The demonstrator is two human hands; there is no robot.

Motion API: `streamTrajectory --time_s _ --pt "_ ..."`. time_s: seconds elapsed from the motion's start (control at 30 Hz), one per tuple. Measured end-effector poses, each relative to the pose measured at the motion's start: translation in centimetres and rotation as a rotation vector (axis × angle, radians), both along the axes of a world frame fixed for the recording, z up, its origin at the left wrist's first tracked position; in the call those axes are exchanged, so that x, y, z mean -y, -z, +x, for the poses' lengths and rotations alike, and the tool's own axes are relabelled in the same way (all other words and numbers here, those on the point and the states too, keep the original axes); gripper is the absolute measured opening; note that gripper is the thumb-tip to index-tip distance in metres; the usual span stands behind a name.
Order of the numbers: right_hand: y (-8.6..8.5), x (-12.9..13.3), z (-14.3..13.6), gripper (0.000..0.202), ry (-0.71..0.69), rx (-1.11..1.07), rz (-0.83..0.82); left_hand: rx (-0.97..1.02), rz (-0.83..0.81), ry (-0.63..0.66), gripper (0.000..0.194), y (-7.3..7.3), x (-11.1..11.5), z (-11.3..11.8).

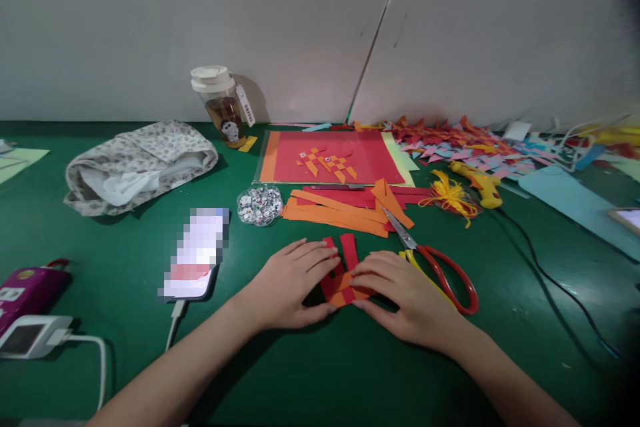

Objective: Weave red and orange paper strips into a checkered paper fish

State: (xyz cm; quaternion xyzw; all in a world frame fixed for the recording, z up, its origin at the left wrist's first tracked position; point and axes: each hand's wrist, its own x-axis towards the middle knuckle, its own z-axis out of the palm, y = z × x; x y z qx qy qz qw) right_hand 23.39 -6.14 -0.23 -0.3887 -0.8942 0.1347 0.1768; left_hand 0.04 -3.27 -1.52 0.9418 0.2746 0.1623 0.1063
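Observation:
On the green table, red and orange paper strips cross each other in a small weave, with loose red ends pointing away from me. My left hand holds the weave's left side, fingers over it and thumb at its near edge. From the other side, my right hand grips it with fingertips on top and thumb close to the near corner. Part of the weave is hidden under both hands. Red-handled scissors lie beside my right hand, blades pointing away. Beyond my hands are loose orange strips.
Two woven paper fish lie on a red sheet. Googly eyes sit left of the strips. A glue gun trails a black cord on the right. On the left are a phone, cloth bag and cup.

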Motion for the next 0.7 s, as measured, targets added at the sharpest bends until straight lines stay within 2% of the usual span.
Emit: streamTrajectory --time_s 0.1,0.37,0.5,0.7 --pt "0.4 0.3 0.2 0.020 0.016 0.014 0.036 -0.089 -0.094 -0.059 0.072 0.2 -0.1 0.0" --pt "1.4 -0.3 -0.6 0.049 0.224 0.121 0.009 -0.131 -0.165 -0.075 0.076 1.0 0.1 0.4" --pt "1.3 -0.5 -0.8 0.056 0.229 0.150 0.014 -0.126 -0.170 -0.060 0.078 1.0 0.1 0.4" --pt "1.3 -0.5 -0.9 0.056 0.207 0.130 0.016 -0.113 -0.128 -0.106 0.082 1.0 0.0 0.4"
